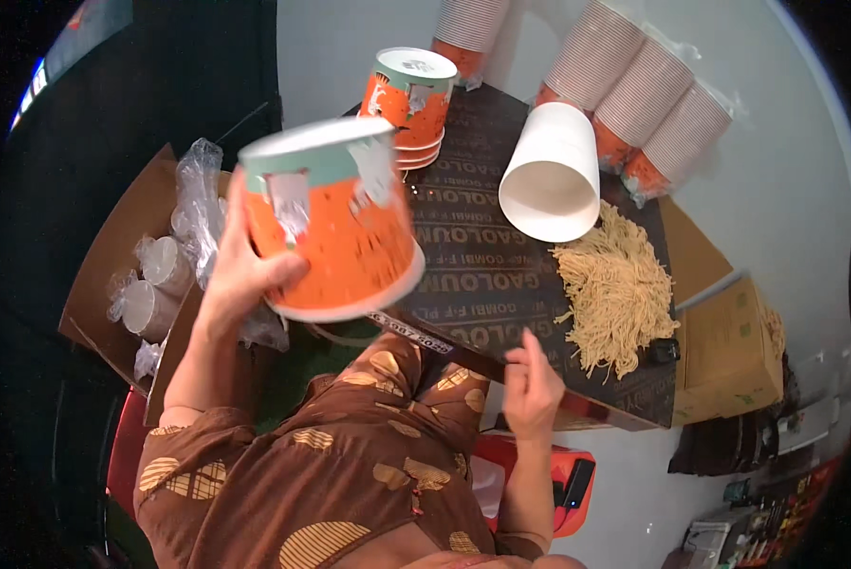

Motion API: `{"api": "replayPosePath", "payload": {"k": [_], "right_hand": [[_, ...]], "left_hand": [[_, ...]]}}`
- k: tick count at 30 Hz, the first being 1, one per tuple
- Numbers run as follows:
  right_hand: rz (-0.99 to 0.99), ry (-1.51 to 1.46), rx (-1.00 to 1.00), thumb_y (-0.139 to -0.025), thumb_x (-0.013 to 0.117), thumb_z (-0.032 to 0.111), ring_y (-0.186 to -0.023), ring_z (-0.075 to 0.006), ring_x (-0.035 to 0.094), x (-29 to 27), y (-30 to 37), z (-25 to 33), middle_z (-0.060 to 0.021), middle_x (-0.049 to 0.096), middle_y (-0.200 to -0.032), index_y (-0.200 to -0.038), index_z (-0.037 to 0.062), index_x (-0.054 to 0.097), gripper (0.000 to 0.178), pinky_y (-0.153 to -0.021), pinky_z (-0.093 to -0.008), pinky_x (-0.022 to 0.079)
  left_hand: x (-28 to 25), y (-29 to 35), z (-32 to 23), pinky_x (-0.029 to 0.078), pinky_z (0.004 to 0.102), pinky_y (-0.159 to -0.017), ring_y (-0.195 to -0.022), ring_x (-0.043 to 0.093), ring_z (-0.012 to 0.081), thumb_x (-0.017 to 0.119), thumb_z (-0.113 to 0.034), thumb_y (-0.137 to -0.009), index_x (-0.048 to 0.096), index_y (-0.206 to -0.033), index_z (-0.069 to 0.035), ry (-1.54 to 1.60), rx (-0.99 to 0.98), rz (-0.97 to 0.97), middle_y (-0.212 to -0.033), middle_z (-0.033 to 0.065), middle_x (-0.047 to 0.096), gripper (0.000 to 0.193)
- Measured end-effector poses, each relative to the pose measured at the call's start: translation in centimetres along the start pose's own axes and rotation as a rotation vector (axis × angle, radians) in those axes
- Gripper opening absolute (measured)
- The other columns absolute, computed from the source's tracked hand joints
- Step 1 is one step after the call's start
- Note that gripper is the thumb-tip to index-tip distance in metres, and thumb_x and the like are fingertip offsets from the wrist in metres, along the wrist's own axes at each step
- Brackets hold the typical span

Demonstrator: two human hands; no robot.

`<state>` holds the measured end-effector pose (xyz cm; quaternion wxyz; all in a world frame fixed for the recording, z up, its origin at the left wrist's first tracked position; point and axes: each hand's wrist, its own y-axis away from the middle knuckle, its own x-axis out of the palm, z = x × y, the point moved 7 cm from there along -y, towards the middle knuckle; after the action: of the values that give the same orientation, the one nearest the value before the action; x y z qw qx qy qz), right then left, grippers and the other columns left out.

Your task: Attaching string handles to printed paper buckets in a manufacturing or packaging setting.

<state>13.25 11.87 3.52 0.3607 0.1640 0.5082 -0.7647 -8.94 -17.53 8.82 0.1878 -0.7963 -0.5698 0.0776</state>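
Observation:
My left hand (245, 266) is closed round the side of an orange paper bucket (335, 242) with a green band and printed pictures. The bucket is held upside down in the air, its wide white rim lowest, slightly blurred. My right hand (532, 391) is just over the table's near edge, fingers loosely bent and partly stretched, with nothing visible in them. Beyond and to the right of it lies a pile of cream cords (618, 294) on the dark table (487, 275). A stack of upturned orange buckets (411, 104) stands behind the held one.
A white cylinder (551, 175) lies open end toward me behind the cords. Several wrapped bucket stacks (625, 85) lean at the back wall. On the left, a cardboard box (112, 247) holds plastic-wrapped white rolls. Another carton (729, 351) is right of the table; a phone (578, 483) lies on a red stool.

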Motion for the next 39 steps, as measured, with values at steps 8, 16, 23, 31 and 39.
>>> {"api": "replayPosePath", "payload": {"k": [8,16,23,31,39], "right_hand": [[-0.146,-0.145,0.352,-0.097,0.05,0.01,-0.061,-0.013,0.058,-2.0,1.6,-8.7,-0.0073,0.063,-0.069,-0.11,-0.0071,0.064,0.026,-0.059,-0.0274,0.047],[-0.173,-0.103,0.402,-0.096,0.049,0.006,-0.063,-0.0167,0.061,-2.0,1.3,-8.7,-0.0096,0.061,-0.068,-0.107,-0.0052,0.064,0.021,-0.061,-0.03,0.049],[-0.191,-0.093,0.366,-0.095,0.05,0.006,-0.061,-0.0153,0.058,-1.6,1.2,-8.4,-0.0082,0.06,-0.066,-0.107,-0.0047,0.065,0.022,-0.059,-0.0293,0.047],[-0.184,-0.049,0.386,-0.093,0.052,0.004,-0.06,-0.0168,0.06,-1.6,1.6,-8.8,-0.0105,0.062,-0.069,-0.105,-0.0056,0.065,0.021,-0.058,-0.0292,0.048],[-0.192,-0.06,0.384,-0.091,0.054,0.003,-0.06,-0.0189,0.063,-1.5,1.8,-9.1,-0.013,0.064,-0.071,-0.105,-0.0057,0.065,0.02,-0.058,-0.0302,0.05]], "left_hand": [[-8.7,-13.6,-1.4,0.039,0.0382,-0.107,-0.129,0.045,0.0309,0.09,-0.024,-0.063,0.0,-0.149,0.004,-0.686,0.541,-0.495,-0.142,0.0263,0.037,0.128],[-0.9,-25.6,0.3,0.047,0.0333,-0.096,-0.11,0.057,0.023,0.091,-0.02,-0.064,0.017,-0.135,0.006,-0.324,0.552,-0.358,-0.123,0.0187,0.052,0.106],[2.1,-30.8,3.4,0.036,0.0379,-0.11,-0.129,0.044,0.0329,0.093,-0.037,-0.057,0.007,-0.143,0.014,-0.446,0.49,-0.361,-0.136,0.0286,0.04,0.131],[4.5,-29.4,4.0,0.028,0.0383,-0.115,-0.136,0.035,0.0348,0.091,-0.037,-0.059,0.002,-0.145,0.015,-0.374,0.435,-0.121,-0.145,0.03,0.029,0.134],[4.1,-26.3,4.2,0.02,0.0467,-0.117,-0.141,0.022,0.0412,0.072,-0.049,-0.076,0.013,-0.148,0.008,-0.609,0.542,-0.257,-0.149,0.0298,0.019,0.11]]}}
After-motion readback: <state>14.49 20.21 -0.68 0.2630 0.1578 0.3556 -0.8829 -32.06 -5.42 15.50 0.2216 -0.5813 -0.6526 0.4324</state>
